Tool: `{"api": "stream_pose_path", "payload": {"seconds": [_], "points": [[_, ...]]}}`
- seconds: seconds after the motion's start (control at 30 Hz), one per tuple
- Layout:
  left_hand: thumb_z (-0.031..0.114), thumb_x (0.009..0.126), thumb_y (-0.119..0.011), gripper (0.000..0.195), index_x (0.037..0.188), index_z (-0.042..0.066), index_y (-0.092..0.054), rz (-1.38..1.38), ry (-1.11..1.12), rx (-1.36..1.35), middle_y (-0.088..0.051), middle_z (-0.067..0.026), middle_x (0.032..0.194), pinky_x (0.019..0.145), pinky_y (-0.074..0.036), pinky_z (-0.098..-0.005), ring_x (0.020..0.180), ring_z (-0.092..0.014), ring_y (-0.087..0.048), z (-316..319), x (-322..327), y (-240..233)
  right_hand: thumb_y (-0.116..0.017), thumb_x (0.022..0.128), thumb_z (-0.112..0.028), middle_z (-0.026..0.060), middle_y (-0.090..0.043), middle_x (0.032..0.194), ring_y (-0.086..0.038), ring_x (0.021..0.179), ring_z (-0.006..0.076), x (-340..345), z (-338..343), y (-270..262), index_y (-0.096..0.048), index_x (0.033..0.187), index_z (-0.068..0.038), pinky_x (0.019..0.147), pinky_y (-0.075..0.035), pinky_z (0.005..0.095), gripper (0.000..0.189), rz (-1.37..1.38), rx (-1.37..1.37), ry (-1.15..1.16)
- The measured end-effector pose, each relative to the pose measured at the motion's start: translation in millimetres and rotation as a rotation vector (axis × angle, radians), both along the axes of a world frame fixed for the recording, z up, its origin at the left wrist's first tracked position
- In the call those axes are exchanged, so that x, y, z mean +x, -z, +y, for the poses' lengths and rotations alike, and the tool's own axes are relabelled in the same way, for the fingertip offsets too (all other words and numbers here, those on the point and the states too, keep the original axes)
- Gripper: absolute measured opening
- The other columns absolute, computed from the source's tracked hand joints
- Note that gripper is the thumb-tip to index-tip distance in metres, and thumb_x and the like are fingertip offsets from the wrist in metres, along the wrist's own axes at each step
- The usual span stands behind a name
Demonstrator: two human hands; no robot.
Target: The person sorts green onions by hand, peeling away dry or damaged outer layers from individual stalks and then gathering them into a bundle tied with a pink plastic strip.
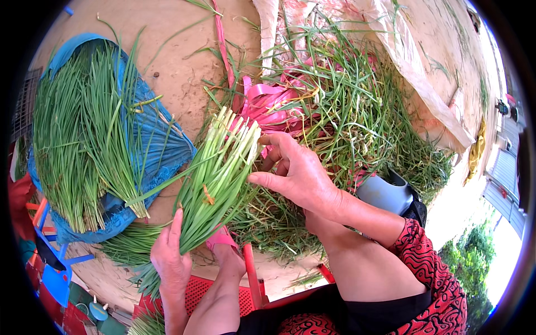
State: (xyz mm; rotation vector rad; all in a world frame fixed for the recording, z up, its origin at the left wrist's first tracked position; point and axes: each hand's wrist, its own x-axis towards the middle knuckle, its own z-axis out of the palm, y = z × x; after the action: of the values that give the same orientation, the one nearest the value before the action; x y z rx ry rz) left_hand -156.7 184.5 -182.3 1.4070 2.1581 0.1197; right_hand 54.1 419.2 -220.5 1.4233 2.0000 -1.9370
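Observation:
My left hand (172, 255) grips a bunch of long green stalks with pale ends, likely garlic chives (213, 188), around its leafy part. The pale ends point up and away from me. A small orange-brown withered bit lies across the bunch. At its right edge, my right hand (299, 176) has thumb and fingers spread beside the pale ends; whether the fingertips touch the stalks I cannot tell. Just beyond are pink plastic strips (272, 104) and a heap of loose trimmed leaves (356, 113).
At left, a blue woven sack (155, 134) lies under sorted green bunches (67, 146). More stalks (130, 243) lie on the ground below it. A red perforated plastic seat (197, 289), a blue chair (56, 280) and a white woven sheet (414, 71) surround the spot.

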Motion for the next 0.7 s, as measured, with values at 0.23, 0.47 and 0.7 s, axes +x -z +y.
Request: {"api": "stream_pose_path", "payload": {"seconds": [0.23,0.47,0.7], "points": [[-0.004,0.073,-0.064,0.075,0.144,0.014,-0.051,-0.041,0.009,0.009,-0.062,-0.0132,0.093,0.066,-0.048,-0.0441,0.074,-0.035,-0.059,-5,3,9,-0.074,0.085,-0.009,0.0080,-0.067,0.079,-0.061,0.069,0.0106,-2,-6,23,-0.063,0.107,0.003,0.063,-0.052,0.0281,0.027,0.139,-0.054,0.190],[-0.004,0.075,-0.064,0.074,0.145,0.013,-0.049,-0.050,-0.052,0.056,-0.062,-0.0151,0.093,0.068,-0.048,-0.0445,0.076,-0.037,-0.060,-9,0,16,-0.072,0.090,-0.009,0.0002,-0.063,0.078,-0.059,0.066,0.0062,18,16,-1,-0.068,0.092,0.000,0.058,-0.050,0.0231,0.010,0.176,-0.513,-0.213],[-0.003,0.076,-0.063,0.072,0.145,0.012,-0.050,-0.005,-0.051,0.078,-0.062,-0.0155,0.095,0.070,-0.049,-0.0444,0.079,-0.037,-0.061,-13,-7,14,-0.070,0.091,-0.021,0.0076,-0.068,0.102,-0.066,0.090,0.0184,59,69,7,-0.066,0.110,-0.004,0.079,-0.055,0.0323,0.025,-0.011,0.079,0.136]]}}
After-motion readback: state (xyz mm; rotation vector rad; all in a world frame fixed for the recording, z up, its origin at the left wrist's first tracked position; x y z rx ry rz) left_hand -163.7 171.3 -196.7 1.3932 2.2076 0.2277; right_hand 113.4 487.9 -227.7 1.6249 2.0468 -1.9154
